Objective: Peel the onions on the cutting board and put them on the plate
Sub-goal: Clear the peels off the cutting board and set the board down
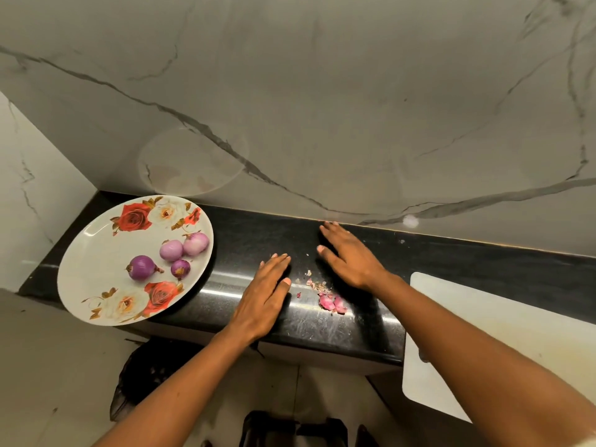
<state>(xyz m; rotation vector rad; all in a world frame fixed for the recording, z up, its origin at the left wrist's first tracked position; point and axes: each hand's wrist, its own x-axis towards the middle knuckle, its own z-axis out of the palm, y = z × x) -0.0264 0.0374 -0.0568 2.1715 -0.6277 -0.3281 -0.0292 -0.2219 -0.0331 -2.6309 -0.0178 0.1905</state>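
— Onions [171, 250], position?
— Four on the flowered plate [96, 240], left end of the black table [245, 233]; all look peeled.
— Hands?
— Left hand [264, 295] and right hand [350, 256] both flat on the table, fingers straight, holding nothing. Pink peel scraps [332, 303] lie between them. White cutting board [483, 333] lies at the table's right end, overhanging the front edge.

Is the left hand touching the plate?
Apart. The head view shows bare black counter between the left hand and the plate rim.
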